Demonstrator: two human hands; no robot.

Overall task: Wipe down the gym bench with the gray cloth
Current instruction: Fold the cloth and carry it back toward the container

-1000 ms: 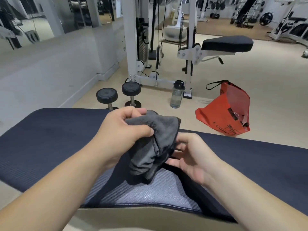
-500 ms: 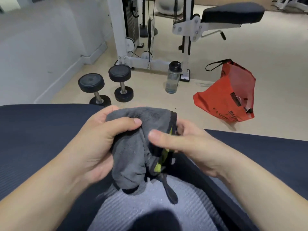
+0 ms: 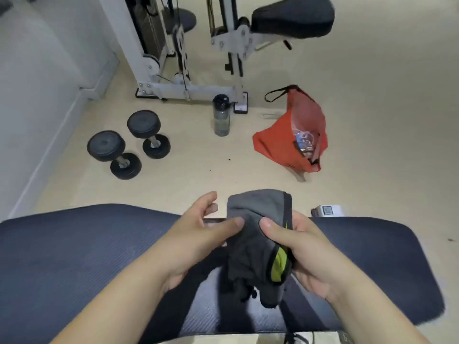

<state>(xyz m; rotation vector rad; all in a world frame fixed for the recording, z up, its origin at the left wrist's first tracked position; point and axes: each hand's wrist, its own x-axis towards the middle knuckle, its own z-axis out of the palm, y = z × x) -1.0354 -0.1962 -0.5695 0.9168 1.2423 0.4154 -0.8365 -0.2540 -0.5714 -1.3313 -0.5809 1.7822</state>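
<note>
The gray cloth (image 3: pixel 255 234), bunched, with a black hem and a yellow-green tag, hangs between both hands just above the bench. My right hand (image 3: pixel 300 254) grips its right side, thumb pressed across the front. My left hand (image 3: pixel 198 234) pinches the cloth's left edge with thumb and forefinger, the other fingers spread. The dark blue padded gym bench (image 3: pixel 74 256) runs across the lower view, with a lighter gray patch in the middle under the cloth.
On the beige floor beyond the bench are two black dumbbells (image 3: pixel 129 145), a water bottle (image 3: pixel 221 115), an open red bag (image 3: pixel 295 137) and a small white box (image 3: pixel 327 211). A white cable machine (image 3: pixel 188 58) with a black seat (image 3: pixel 293 16) stands behind. A wall runs along the left.
The view has tilted further down. My right hand has taken a full grip on the cloth's right side, and my left hand has loosened from a whole-hand hold to a pinch at the left edge.
</note>
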